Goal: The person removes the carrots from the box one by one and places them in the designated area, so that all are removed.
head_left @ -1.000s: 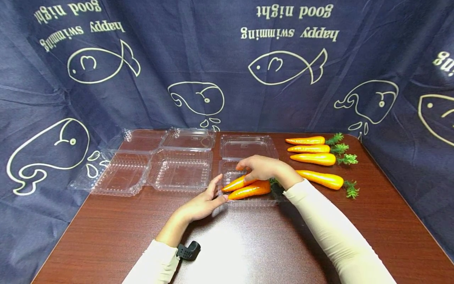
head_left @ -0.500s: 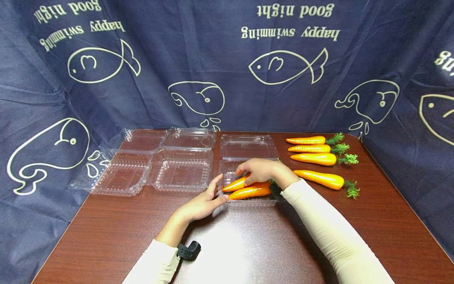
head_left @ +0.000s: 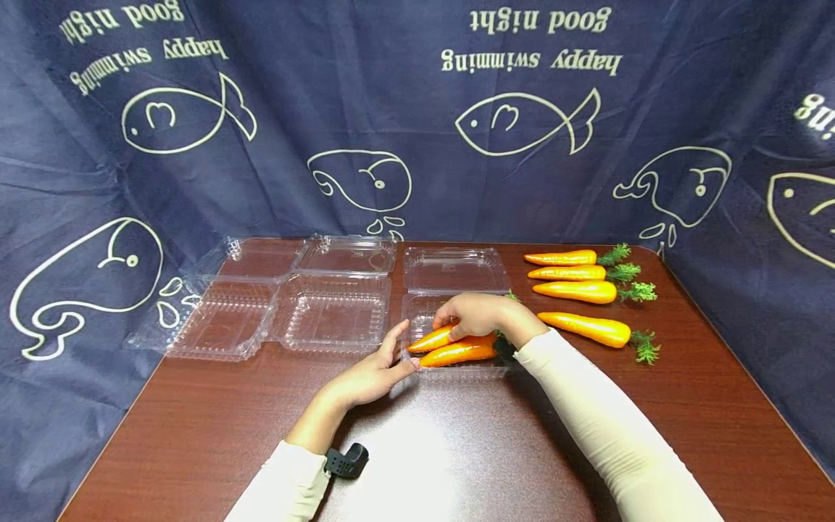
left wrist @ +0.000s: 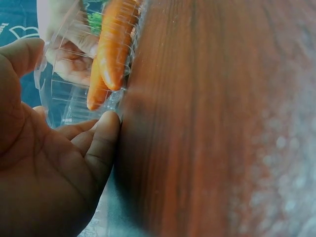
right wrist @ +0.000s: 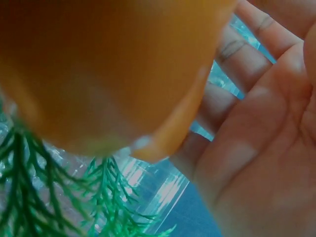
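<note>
Two orange carrots with green leafy tops lie side by side in the clear plastic clamshell box [head_left: 450, 374] at the middle. My right hand [head_left: 481, 312] reaches in from above, its curled thumb and fingers holding the farther carrot [head_left: 429, 339]. The nearer carrot [head_left: 459, 352] lies along the front wall. In the right wrist view, a carrot's thick end [right wrist: 108, 74] fills the upper left beside my palm [right wrist: 261, 123]. My left hand [head_left: 370, 375] steadies the box's left end with spread, fairly straight fingers. Its thumb [left wrist: 106, 131] touches the near lower corner in the left wrist view.
The box's lid [head_left: 457, 270] lies folded back behind it. To its left stand two more opened clear boxes, one in the middle [head_left: 335, 312] and another farther left [head_left: 218, 319]. Several carrots [head_left: 574, 292] lie at the right; one [head_left: 590, 330] is nearer. A dark blue curtain [head_left: 417, 109] hangs behind.
My right hand has lowered slightly toward the farther carrot, its fingers closing around it. The left hand, boxes and loose carrots stay where they were.
</note>
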Tool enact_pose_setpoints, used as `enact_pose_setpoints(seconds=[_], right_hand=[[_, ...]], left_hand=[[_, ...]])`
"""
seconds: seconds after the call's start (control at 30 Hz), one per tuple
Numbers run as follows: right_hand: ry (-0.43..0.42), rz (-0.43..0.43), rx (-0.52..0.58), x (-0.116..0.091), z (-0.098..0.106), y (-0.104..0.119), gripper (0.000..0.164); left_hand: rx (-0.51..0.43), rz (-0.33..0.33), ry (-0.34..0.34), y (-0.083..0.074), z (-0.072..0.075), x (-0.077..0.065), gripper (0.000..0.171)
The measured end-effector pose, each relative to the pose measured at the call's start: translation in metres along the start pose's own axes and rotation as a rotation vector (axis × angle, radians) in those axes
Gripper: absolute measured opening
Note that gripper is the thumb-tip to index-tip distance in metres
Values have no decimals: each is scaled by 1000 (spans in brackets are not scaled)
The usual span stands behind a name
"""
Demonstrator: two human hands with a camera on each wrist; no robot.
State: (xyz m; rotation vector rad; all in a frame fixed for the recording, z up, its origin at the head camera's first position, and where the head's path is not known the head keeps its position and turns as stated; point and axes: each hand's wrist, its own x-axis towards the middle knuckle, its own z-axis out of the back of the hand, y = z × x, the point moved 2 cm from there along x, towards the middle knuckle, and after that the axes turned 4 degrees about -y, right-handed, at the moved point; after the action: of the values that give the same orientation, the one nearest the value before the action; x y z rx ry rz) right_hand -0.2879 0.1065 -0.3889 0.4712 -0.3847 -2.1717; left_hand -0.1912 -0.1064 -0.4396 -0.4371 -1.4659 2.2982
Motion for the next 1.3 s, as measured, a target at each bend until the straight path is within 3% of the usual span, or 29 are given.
enact_pose_setpoints(seconds=[0.6,1.3], right_hand=[[-67,-6,-8,-9,7,8,20],[-221,76,-21,-32,27,16,23]], left_hand=[[-25,14,2,1,-1,1,78],[-7,7,-11,1,-1,0,77]])
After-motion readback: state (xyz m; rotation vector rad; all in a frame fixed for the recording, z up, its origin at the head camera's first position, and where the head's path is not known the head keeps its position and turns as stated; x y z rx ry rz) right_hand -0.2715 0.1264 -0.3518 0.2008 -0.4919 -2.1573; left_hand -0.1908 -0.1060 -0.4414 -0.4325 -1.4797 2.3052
